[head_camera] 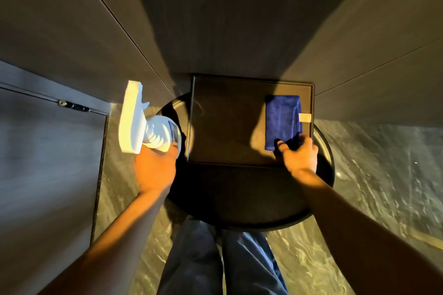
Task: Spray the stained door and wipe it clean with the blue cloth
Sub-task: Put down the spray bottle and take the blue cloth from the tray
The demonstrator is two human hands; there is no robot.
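Observation:
A white spray bottle (pixel 141 122) with a trigger head is in my left hand (pixel 155 167), held at the left edge of a round black table (pixel 239 199). A folded blue cloth (pixel 282 120) with a pale tag lies at the right side of a dark square tray (pixel 227 122) on that table. My right hand (pixel 299 153) pinches the cloth's near corner between thumb and fingers. Dark wood-grain panels (pixel 227 19) rise in front of me; I cannot make out a stain on them. A door (pixel 48 151) with a latch stands at the left.
The round table stands close against the dark panels, right in front of my legs (pixel 223 258). A marbled stone floor (pixel 371 175) spreads to the right and left of the table. A metal latch (pixel 72 105) sits at the top of the left door.

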